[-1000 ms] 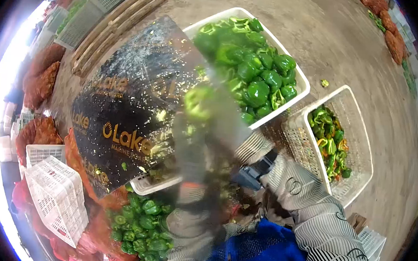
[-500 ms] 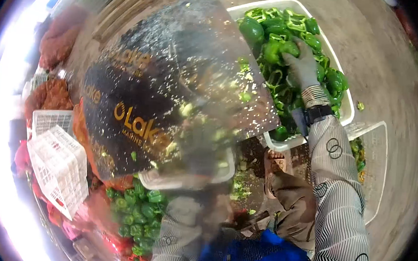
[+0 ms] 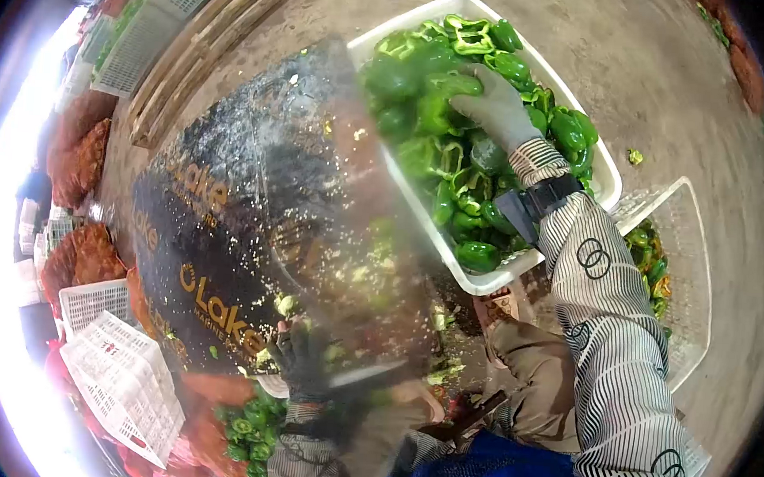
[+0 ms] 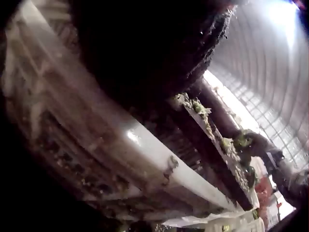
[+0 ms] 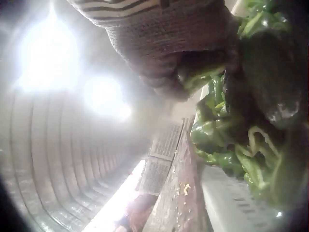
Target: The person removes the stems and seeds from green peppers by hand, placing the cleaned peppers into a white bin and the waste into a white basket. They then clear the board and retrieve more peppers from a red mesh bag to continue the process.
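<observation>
In the head view, my gloved right hand [image 3: 500, 109] curls round a green pepper [image 3: 445, 97] over the white crate [image 3: 618, 180] heaped with cut and whole green peppers. The right wrist view shows the hand [image 5: 169, 53] with green pepper flesh [image 5: 200, 78] between its fingers. My left hand [image 3: 299, 361], in a dark glove, is by the near edge of a black board [image 3: 195, 252] strewn with seeds and scraps. Its fingers look loosely spread, near a pale green piece [image 3: 286, 305]. Haze blurs the board's right part; the left hand is mostly a dark shape in its wrist view.
To the right stands a second crate [image 3: 696, 305] with mixed pepper pieces. Green peppers [image 3: 249, 429] lie at the lower left, beside white baskets [image 3: 124, 380] and red net sacks [image 3: 81, 164]. A wooden pallet [image 3: 205, 49] lies beyond the board. My foot is below the pepper crate.
My right hand went from the blurred area by the board into the pepper crate, and now grips a pepper there. The left hand, formerly lost in blur, shows at the board's near edge. The head view has shifted.
</observation>
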The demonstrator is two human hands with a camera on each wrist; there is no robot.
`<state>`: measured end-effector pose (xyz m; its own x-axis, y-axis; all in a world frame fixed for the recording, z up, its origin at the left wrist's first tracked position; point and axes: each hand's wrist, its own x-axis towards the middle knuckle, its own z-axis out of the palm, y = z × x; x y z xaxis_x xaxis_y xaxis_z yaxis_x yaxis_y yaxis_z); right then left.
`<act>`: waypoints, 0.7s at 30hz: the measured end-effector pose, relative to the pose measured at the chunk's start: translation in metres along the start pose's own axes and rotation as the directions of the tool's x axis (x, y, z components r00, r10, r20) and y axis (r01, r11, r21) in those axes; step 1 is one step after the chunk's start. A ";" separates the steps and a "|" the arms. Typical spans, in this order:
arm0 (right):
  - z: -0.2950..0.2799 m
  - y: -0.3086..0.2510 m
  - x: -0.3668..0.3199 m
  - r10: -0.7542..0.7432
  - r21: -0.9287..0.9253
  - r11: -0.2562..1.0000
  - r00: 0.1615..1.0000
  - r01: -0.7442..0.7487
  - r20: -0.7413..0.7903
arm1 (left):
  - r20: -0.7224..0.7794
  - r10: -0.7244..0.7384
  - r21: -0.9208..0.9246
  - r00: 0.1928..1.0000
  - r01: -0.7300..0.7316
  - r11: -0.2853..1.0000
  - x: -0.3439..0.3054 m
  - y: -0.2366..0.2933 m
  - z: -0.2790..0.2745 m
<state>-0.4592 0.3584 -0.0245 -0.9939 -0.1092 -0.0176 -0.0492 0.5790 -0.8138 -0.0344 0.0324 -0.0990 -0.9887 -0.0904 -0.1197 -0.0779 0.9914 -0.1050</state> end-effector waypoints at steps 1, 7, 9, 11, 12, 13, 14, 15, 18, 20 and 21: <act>0.002 0.000 0.003 -0.041 -0.048 0.998 0.999 0.039 -0.027 | -0.085 0.075 0.117 0.994 -0.065 0.991 -0.003 -0.011 0.011; 0.033 -0.045 -0.023 -0.023 -0.512 0.839 0.953 0.182 0.301 | 0.225 0.004 0.006 0.974 -0.006 1.000 0.005 -0.006 -0.038; 0.046 -0.040 -0.039 -0.134 -0.459 0.842 0.934 0.284 0.331 | 0.212 0.057 -0.014 0.976 -0.055 0.998 0.007 -0.012 -0.052; 0.070 -0.022 -0.042 -0.190 -0.448 0.832 0.926 0.328 0.326 | 0.138 0.099 -0.069 0.985 -0.090 0.994 0.010 -0.009 -0.083; 0.075 -0.017 -0.043 -0.233 -0.445 0.818 0.917 0.365 0.323 | 0.002 0.110 -0.149 0.994 -0.108 0.983 0.011 -0.007 -0.094; 0.078 -0.012 -0.042 -0.234 -0.445 0.819 0.919 0.362 0.316 | -0.002 0.114 -0.146 0.993 -0.113 0.983 0.011 -0.009 -0.097; 0.081 -0.010 -0.041 -0.220 -0.516 0.782 0.929 0.350 0.298 | -0.071 0.058 -0.205 0.996 -0.071 0.976 0.009 -0.013 -0.099; 0.084 -0.008 -0.039 -0.205 -0.584 0.739 0.938 0.335 0.279 | -0.135 -0.004 -0.269 0.991 -0.033 0.963 0.010 -0.014 -0.101; 0.106 -0.020 -0.015 -0.110 -0.754 0.601 0.962 0.266 0.252 | -0.153 -0.075 -0.218 0.985 0.040 0.975 0.027 -0.019 -0.095; 0.110 -0.027 -0.009 -0.005 -0.779 0.577 0.955 0.245 0.296 | -0.214 -0.107 -0.215 0.971 0.060 0.975 0.043 -0.022 -0.090; 0.110 -0.025 -0.014 0.007 -0.778 0.579 0.952 0.245 0.305 | -0.199 -0.106 -0.215 0.974 0.062 0.975 0.048 -0.022 -0.087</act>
<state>-0.4330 0.2567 -0.0683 -0.9167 -0.3462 -0.1995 -0.3486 0.9370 -0.0242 -0.0915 0.0148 -0.0166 -0.9805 -0.1743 0.0908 -0.1649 0.9810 0.1026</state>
